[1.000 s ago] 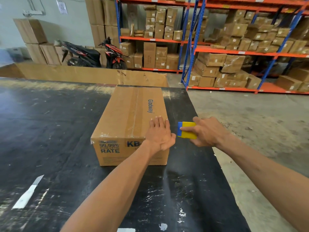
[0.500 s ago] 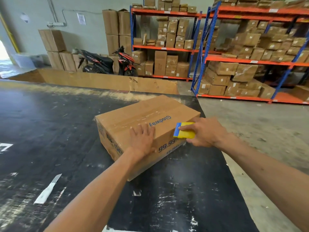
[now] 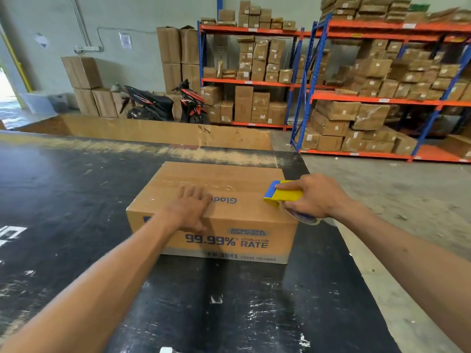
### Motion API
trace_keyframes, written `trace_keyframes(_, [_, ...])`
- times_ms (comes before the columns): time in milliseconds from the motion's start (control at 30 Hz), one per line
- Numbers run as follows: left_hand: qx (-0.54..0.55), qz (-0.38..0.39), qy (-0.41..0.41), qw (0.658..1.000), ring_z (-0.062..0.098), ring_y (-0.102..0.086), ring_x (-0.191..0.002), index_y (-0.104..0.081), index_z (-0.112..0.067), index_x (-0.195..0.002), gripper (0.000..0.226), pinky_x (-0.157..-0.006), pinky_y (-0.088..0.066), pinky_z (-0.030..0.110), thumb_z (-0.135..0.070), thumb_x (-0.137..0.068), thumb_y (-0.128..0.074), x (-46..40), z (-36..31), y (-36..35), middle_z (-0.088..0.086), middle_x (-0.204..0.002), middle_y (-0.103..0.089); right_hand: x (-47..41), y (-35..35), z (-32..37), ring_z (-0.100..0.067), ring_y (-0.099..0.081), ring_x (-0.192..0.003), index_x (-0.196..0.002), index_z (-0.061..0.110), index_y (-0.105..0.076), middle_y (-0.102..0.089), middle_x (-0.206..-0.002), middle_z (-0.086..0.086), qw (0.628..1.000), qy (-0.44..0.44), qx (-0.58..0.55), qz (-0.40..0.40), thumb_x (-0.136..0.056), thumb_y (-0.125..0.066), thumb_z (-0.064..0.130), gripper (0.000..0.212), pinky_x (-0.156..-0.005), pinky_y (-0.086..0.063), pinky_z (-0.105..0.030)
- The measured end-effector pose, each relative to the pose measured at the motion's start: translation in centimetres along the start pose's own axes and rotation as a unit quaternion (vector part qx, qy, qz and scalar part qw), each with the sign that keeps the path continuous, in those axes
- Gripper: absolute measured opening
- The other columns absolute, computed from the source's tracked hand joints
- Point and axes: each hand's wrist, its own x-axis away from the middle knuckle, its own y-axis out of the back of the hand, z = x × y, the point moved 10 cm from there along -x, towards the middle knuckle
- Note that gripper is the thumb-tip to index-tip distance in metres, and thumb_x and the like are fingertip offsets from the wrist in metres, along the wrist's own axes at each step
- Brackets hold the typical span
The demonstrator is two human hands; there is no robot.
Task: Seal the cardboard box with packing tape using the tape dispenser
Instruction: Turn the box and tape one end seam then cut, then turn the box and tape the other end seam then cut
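Note:
A closed brown cardboard box (image 3: 237, 182) with blue print lies on the black table (image 3: 76, 200), its long printed side facing me. Clear tape runs left to right across its top. My left hand (image 3: 190, 208) rests flat on the box's near top edge, fingers spread. My right hand (image 3: 316, 196) grips a yellow and blue tape dispenser (image 3: 281, 194) at the box's right top edge, with the tape roll showing under the hand.
The table's right edge (image 3: 339, 233) drops to the concrete floor close by the box. A long cardboard sheet (image 3: 165, 132) stands along the table's far side. Shelving racks (image 3: 382, 98) full of boxes and a parked scooter (image 3: 163, 105) stand behind.
The box has been turned about a quarter turn under my left hand, so its long printed side now faces me. My right hand with the dispenser has stayed at the box's right edge.

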Motion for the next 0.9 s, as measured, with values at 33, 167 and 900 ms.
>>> trace_keyframes(33, [0.015, -0.011, -0.009, 1.000, 0.037, -0.001, -0.153, -0.005, -0.019, -0.158, 0.116, -0.122, 0.002, 0.058, -0.070, -0.075, -0.067, -0.6, -2.4, 0.1, 0.016, -0.167, -0.003, 0.0, 0.2, -0.1, -0.017, -0.058, -0.099, -0.131, 0.055, -0.054, -0.067, -0.109, 0.004, 1.000, -0.008, -0.008, -0.008, -0.083, -0.056, 0.066, 0.049, -0.068, -0.038, -0.029])
trace_keyframes(167, [0.051, -0.036, -0.010, 0.998, 0.043, 0.002, -0.152, 0.005, -0.021, -0.160, 0.129, -0.121, 0.002, 0.062, -0.094, -0.066, -0.045, -3.4, -10.6, -0.4, 0.018, -0.167, 0.007, 0.1, 0.6, -1.3, -0.017, -0.059, -0.096, -0.129, 0.056, -0.054, -0.069, -0.104, 0.004, 0.998, -0.044, -0.017, -0.035, -0.079, -0.057, 0.066, 0.051, -0.065, -0.037, -0.030])
trace_keyframes(900, [0.201, 0.017, 0.041, 0.979, 0.042, 0.006, -0.152, -0.004, -0.017, -0.160, 0.129, -0.116, 0.004, 0.066, -0.101, -0.064, -0.020, -1.8, -13.6, 2.9, 0.017, -0.167, 0.008, 1.4, 2.2, -3.3, -0.019, -0.056, -0.086, -0.124, 0.052, -0.060, -0.070, -0.101, 0.000, 0.973, -0.165, -0.148, -0.069, -0.074, -0.065, 0.060, 0.051, -0.063, -0.039, -0.031])
